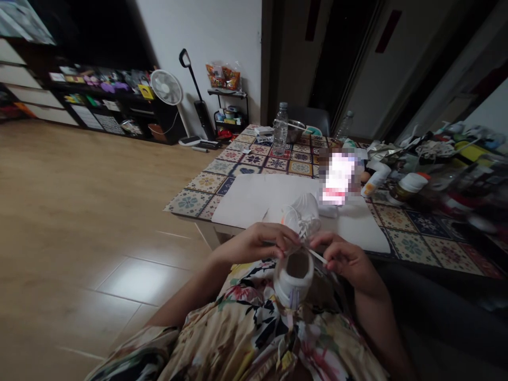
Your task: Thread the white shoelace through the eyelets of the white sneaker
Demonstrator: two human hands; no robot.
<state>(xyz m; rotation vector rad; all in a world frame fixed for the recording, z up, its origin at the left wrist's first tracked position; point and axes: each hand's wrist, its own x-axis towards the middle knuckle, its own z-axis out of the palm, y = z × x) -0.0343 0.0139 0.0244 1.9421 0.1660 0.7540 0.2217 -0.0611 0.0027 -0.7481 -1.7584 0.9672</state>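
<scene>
Right now, the left hand (254, 246) is curled and grips the white shoe (296, 278) near its laces, while the right hand (347, 259) pinches the end of a white lace (317, 256). The shoe is held up just in front of the table (190, 203), above a flowered shirt (246, 312).
</scene>
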